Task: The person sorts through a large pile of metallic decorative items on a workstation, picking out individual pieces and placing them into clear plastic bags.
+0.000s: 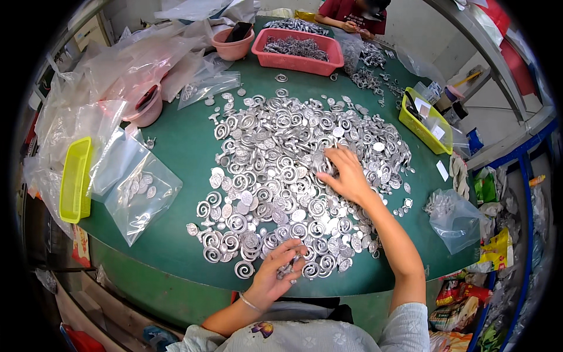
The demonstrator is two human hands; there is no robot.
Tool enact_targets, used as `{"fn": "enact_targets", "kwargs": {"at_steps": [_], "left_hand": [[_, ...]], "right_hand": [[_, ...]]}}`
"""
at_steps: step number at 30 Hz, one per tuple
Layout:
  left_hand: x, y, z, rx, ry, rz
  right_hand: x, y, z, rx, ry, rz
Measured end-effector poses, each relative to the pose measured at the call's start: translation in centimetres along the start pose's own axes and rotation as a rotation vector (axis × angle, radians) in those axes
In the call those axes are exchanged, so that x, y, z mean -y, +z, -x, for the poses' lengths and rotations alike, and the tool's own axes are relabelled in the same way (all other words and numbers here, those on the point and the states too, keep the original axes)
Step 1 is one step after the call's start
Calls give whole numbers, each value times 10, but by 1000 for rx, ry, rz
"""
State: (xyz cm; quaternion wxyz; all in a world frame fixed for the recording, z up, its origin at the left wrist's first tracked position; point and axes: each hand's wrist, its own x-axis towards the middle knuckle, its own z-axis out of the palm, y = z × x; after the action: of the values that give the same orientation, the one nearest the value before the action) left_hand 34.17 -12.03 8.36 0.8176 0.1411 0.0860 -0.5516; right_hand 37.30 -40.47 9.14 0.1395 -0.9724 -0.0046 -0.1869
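Note:
A wide heap of silver metal pendants point(258, 152), many spiral-shaped and others oval or round, spreads over the green table point(176, 234). At the heap's near edge, my left hand point(275, 273) is turned partly palm up, its fingers curled round a few small silver pendants point(287, 268). Farther in, right of the middle, my right hand point(346, 175) reaches into the heap. Its thumb and fingers close on a cluster of silver pendants point(324, 164), whose exact shapes are partly hidden.
Clear plastic bags point(141, 188) cover the left side, beside a yellow-green basket point(75, 182). Pink basins point(146, 108) and a pink tray point(299, 58) of metal parts stand farther back. Another person point(358, 20) works at the far edge. A second yellow-green basket point(425, 123) sits right.

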Motion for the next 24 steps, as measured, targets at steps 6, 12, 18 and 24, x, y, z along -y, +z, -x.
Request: {"fn": "enact_targets", "kwargs": {"at_steps": [6,12,18,24], "left_hand": [[3,-3,1,7,13,-24],[4,0,-1,-23,6,-37],[-5,16,-14,-48,-57,-241],[-27,22,-44,105,-239,-406]], "right_hand": [[18,-11,49,-90,25,-193],[28,-37,62,-240,239,-296],[83,-63,62,-93,482,-1094],[80,-54,31,-30,331,-433]]}}
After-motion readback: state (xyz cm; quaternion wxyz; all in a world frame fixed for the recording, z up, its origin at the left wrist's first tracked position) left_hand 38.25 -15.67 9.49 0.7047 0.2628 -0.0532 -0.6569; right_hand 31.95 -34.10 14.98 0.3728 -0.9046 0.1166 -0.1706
